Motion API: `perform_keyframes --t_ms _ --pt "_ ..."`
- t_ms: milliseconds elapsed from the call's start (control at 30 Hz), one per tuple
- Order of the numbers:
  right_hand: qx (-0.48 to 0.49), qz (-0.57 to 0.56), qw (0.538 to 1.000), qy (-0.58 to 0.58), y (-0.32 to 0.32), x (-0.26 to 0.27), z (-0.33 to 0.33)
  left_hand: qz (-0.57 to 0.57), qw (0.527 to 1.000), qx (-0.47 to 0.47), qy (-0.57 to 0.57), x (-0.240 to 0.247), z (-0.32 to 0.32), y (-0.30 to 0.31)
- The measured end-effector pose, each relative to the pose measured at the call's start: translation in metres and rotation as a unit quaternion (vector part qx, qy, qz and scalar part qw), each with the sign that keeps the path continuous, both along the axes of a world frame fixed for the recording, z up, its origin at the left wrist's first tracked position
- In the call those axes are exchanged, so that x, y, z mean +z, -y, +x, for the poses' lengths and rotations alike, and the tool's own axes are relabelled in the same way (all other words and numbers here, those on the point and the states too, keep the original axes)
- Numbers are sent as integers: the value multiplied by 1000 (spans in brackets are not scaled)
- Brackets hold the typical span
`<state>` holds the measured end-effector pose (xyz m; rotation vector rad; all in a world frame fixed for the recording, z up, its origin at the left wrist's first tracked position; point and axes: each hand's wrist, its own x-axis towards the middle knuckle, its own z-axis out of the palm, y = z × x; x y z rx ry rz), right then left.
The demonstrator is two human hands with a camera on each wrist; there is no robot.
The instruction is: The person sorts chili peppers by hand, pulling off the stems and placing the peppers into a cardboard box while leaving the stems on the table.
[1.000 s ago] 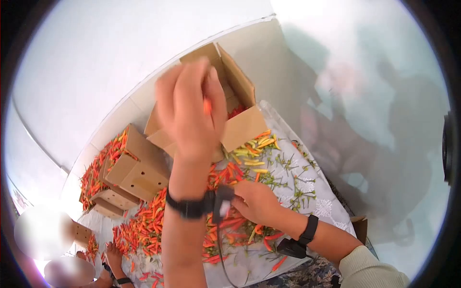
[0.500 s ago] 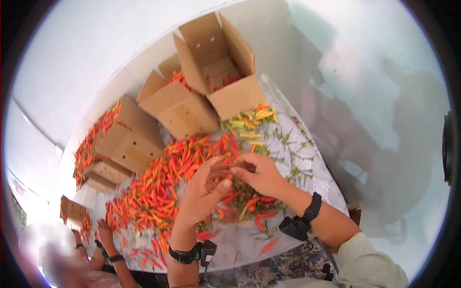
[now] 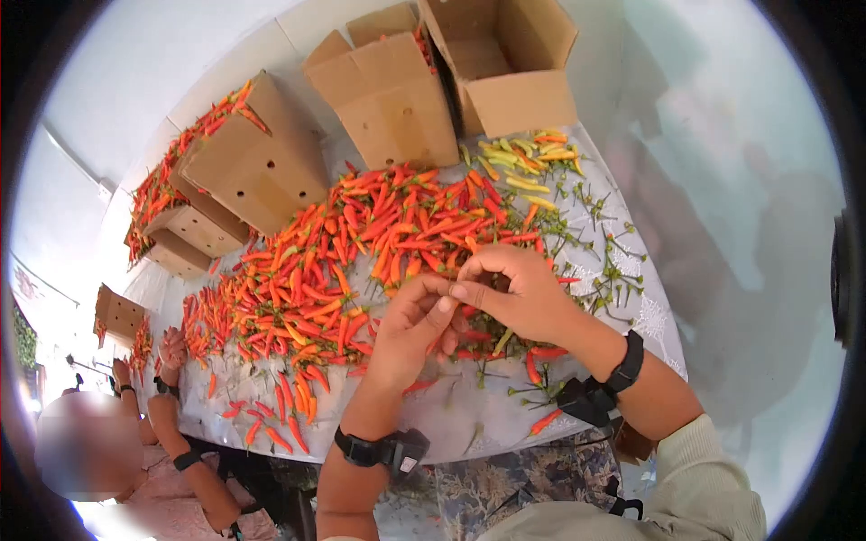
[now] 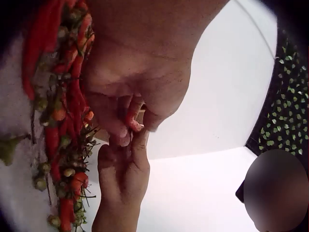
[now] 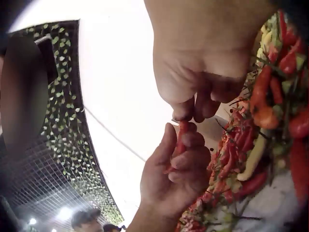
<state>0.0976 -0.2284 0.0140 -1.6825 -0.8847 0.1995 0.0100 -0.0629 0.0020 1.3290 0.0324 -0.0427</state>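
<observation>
A red chili pepper is held in the curled fingers of my left hand, over the near part of the chili pile. My right hand meets it from the right, its thumb and fingertips pinching at the pepper's upper end. In the left wrist view, the red pepper shows between the left fingers and thumb, with the right fingertips close below. The hands hide most of the pepper in the head view. Below them lie red chilies and green stems.
Loose red and orange chilies cover the table's middle. Yellow chilies and scattered green stems lie at right. Cardboard boxes line the back, several holding chilies. Another person's hand is at the left.
My left hand has come down from in front of the boxes to meet my right hand over the pile. The head view has shifted, so the boxes appear higher and further right.
</observation>
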Motion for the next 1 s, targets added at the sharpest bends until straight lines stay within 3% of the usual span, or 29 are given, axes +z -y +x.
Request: perform_keyframes --t_ms 433,1000 --pt "98 83 975 -184 7 -1 -6 -180 980 -88 -23 -2 -5 1" --pt "172 174 849 -469 4 -8 -13 -229 966 -119 4 -3 -7 1"
